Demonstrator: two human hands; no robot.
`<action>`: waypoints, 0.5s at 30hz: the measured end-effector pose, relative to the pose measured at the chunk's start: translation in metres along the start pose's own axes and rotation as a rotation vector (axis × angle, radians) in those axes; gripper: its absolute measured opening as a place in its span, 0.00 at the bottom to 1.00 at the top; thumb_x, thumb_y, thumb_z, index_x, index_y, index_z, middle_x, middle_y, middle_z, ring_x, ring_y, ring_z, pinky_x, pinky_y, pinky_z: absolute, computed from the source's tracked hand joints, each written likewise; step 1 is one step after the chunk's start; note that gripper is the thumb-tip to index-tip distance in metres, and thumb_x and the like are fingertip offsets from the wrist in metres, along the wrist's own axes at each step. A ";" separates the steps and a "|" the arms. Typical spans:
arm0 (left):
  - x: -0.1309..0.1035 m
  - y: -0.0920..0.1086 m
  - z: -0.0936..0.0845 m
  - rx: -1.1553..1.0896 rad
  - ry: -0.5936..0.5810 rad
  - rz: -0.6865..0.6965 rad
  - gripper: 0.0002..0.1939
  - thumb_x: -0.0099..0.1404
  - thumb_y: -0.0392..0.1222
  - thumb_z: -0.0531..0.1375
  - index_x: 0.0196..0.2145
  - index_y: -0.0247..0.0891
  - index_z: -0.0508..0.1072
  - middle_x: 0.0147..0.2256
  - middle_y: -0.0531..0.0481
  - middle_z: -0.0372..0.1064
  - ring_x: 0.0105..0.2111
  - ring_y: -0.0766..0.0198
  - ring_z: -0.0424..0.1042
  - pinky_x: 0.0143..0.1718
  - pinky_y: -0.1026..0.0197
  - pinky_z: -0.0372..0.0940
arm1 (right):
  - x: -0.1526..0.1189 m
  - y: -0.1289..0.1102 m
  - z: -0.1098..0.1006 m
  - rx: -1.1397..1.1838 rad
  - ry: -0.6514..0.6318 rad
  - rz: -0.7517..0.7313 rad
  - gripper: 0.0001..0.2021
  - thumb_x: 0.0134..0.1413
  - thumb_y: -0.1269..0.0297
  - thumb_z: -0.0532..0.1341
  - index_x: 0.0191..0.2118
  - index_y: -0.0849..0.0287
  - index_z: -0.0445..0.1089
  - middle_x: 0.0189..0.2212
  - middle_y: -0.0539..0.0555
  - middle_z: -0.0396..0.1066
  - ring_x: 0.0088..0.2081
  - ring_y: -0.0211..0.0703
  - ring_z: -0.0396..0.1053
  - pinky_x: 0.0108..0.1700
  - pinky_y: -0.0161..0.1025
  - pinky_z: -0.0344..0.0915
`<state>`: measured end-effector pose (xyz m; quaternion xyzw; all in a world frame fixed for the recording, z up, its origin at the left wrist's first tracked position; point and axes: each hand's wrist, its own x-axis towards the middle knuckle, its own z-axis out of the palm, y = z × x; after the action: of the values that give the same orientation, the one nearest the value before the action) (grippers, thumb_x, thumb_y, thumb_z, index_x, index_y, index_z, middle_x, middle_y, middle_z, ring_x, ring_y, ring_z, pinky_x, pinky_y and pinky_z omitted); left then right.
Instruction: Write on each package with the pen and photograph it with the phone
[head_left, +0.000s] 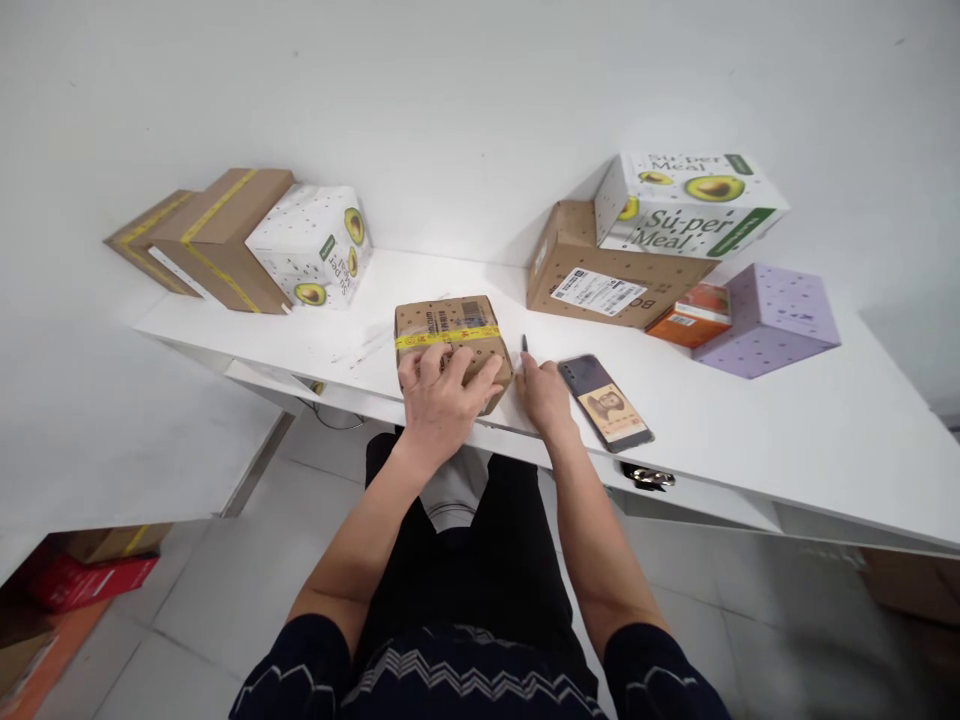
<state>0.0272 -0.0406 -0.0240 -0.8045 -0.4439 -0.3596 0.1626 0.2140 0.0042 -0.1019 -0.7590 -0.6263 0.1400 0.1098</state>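
Note:
A small brown cardboard box (471,312) with yellow tape across its top sits near the front edge of the white desk (450,272). My left hand (444,392) grips it from above, the bent fingers pressing on the top by the tape. Just right of the box, my right hand (546,395) is closed round a slim pen-like tool (524,343). Only the tool's dark tip shows, pointing away from me, so its exact kind is unclear. Beside that hand lies a phone (606,402) with a picture on its back.
Taped brown boxes (225,232) and a white avocado-print box (311,240) stand at the back left. At the back right, another avocado-print box (682,205) rests on a large brown box (607,275), near an orange box (694,312) and a purple box (776,320).

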 end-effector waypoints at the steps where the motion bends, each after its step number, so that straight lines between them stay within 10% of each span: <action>1: 0.000 -0.002 0.004 -0.028 0.007 -0.014 0.13 0.67 0.51 0.62 0.49 0.53 0.77 0.44 0.45 0.75 0.50 0.46 0.66 0.53 0.41 0.50 | 0.001 0.000 -0.001 -0.004 -0.021 -0.014 0.26 0.66 0.67 0.51 0.68 0.59 0.60 0.49 0.70 0.68 0.44 0.54 0.72 0.46 0.47 0.67; 6: -0.006 -0.010 0.014 -0.067 0.057 -0.103 0.12 0.68 0.49 0.61 0.48 0.50 0.79 0.46 0.45 0.77 0.51 0.46 0.66 0.52 0.43 0.52 | 0.003 0.007 -0.001 0.248 0.016 -0.061 0.24 0.58 0.72 0.53 0.59 0.63 0.71 0.39 0.65 0.73 0.36 0.49 0.72 0.44 0.47 0.67; 10: -0.011 -0.009 0.017 -0.025 0.130 -0.101 0.11 0.69 0.46 0.61 0.47 0.47 0.79 0.47 0.45 0.78 0.48 0.48 0.68 0.50 0.45 0.53 | -0.002 0.013 -0.004 1.004 0.130 0.047 0.15 0.53 0.64 0.54 0.41 0.62 0.76 0.24 0.51 0.70 0.24 0.41 0.66 0.32 0.40 0.65; 15: -0.012 -0.006 0.020 -0.013 0.193 -0.070 0.11 0.69 0.44 0.62 0.48 0.46 0.78 0.45 0.46 0.78 0.47 0.51 0.69 0.50 0.47 0.51 | -0.021 -0.005 -0.037 1.577 0.256 -0.156 0.17 0.46 0.61 0.67 0.44 0.53 0.68 0.33 0.49 0.76 0.31 0.37 0.73 0.35 0.37 0.68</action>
<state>0.0269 -0.0329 -0.0465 -0.7512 -0.4517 -0.4436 0.1866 0.2189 -0.0151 -0.0636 -0.4222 -0.3768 0.4448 0.6942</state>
